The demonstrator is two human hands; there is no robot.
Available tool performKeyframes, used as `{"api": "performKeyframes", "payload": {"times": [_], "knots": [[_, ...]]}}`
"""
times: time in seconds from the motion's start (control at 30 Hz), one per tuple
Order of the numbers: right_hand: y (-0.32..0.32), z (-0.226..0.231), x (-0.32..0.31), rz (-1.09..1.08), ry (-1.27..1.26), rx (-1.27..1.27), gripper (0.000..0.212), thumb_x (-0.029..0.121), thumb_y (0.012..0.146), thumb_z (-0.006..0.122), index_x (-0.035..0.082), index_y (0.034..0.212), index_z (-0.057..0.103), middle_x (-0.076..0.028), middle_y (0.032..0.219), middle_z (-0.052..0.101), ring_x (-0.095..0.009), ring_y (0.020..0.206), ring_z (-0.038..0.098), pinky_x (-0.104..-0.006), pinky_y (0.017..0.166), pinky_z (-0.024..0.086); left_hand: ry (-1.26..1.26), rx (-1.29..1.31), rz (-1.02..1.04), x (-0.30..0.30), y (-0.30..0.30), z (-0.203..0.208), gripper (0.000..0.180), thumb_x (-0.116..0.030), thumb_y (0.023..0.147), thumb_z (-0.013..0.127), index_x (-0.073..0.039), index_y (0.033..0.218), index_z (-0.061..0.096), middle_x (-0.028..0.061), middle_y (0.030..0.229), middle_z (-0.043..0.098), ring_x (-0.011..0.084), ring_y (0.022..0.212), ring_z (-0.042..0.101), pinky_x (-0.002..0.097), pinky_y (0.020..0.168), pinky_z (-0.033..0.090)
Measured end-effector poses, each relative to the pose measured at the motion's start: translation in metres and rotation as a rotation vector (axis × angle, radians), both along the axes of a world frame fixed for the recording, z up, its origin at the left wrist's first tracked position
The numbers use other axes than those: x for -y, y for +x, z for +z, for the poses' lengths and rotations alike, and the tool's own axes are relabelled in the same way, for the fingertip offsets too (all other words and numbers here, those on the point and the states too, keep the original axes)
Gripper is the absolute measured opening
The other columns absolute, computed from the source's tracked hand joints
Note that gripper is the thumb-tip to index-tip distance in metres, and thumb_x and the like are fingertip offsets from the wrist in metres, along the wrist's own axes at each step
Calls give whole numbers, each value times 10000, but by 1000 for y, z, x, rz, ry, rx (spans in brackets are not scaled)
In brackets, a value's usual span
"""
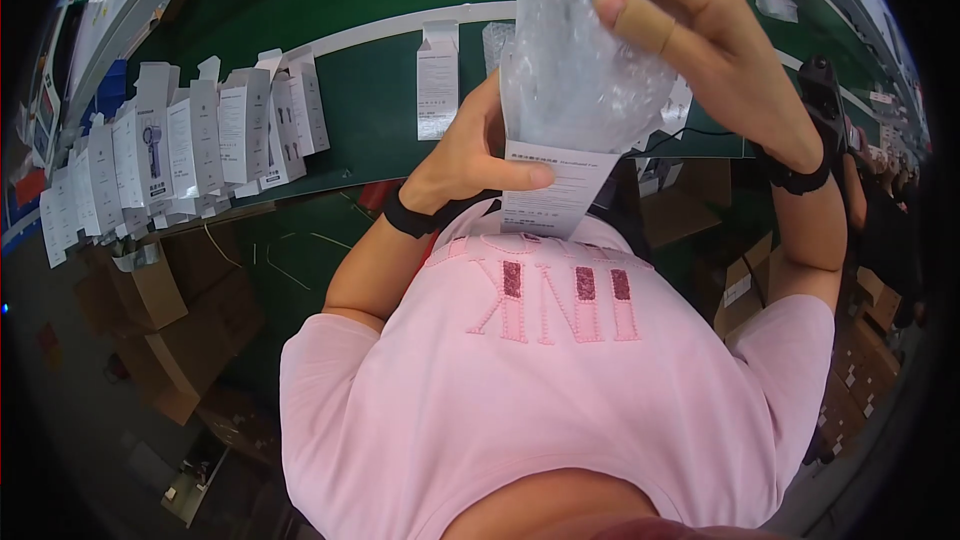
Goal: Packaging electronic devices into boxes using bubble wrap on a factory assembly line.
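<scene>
In front of my chest my left hand [468, 158] is wrapped around a white printed carton [555, 190], its thumb across the front. My right hand [715, 45], higher up, grips the top of a clear bubble-wrap bag [590, 80] between thumb and fingers. Something pale bluish shows through the top of the bag. The bag's lower end meets the carton's open top; how much of it is inside is hidden. A white carton flap stands up behind the bag.
Several open white cartons [195, 145] stand in a row along the left of the green bench [360, 70]. Another white carton [437, 85] and a bubble-wrap piece [496, 43] lie ahead. Brown cardboard boxes [165, 315] sit below. A black device [820, 90] stands at the right.
</scene>
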State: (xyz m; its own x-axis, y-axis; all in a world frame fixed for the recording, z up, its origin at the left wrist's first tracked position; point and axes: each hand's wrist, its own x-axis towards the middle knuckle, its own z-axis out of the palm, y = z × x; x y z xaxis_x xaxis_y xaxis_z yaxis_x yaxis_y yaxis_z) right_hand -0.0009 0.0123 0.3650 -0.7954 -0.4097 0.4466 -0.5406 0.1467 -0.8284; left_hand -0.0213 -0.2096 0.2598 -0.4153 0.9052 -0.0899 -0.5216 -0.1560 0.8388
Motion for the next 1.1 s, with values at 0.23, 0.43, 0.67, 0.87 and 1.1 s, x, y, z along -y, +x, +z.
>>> {"api": "performKeyframes", "payload": {"times": [0.23, 0.43, 0.67, 0.87, 1.1], "knots": [[28, 5, 28, -43, 649, 329, 363, 180, 938, 585, 19, 1262, 555, -152, 1072, 638, -276, 906, 633, -337, 802, 514, -12, -393, 67, 16, -1, -11, 907, -178, 609, 856, -1, 1365, 387, 87, 1246, 517, 190, 1156, 495, 317, 1006, 369], [23, 9, 46, 40, 758, 430, 185, 36, 803, 635, 2, 985, 653, -128, 931, 631, -357, 894, 603, -398, 788, 498, -77, -358, 217, 28, 7, -24, 845, -195, 579, 879, -4, 1277, 443, 86, 1161, 539, 169, 1055, 529, 300, 936, 416], [-53, -102, -26, -568, 614, 356, 203, 125, 903, 607, -25, 1027, 664, -148, 846, 690, -204, 743, 676, -300, 681, 531, -190, 94, 475, 93, -19, -29, 634, -149, 695, 796, 55, 1222, 511, 153, 1167, 603, 221, 1042, 617, 366, 899, 510], [-37, -296, -6, -853, 671, 1144, 478, 298, 757, 714, -107, 952, 550, -317, 864, 648, -444, 716, 662, -415, 743, 561, -113, -610, 670, 94, 1, -26, 987, -209, 570, 912, 45, 1336, 343, 159, 1248, 489, 225, 1100, 537, 359, 918, 451], [-25, -313, -71, -1010, 595, 615, 427, 291, 741, 741, 46, 1073, 629, -153, 836, 675, -269, 786, 664, -368, 710, 517, -203, -899, 554, 111, -19, -18, 1015, -160, 580, 908, 55, 1370, 309, 146, 1266, 490, 219, 1144, 525, 343, 962, 432]]}}
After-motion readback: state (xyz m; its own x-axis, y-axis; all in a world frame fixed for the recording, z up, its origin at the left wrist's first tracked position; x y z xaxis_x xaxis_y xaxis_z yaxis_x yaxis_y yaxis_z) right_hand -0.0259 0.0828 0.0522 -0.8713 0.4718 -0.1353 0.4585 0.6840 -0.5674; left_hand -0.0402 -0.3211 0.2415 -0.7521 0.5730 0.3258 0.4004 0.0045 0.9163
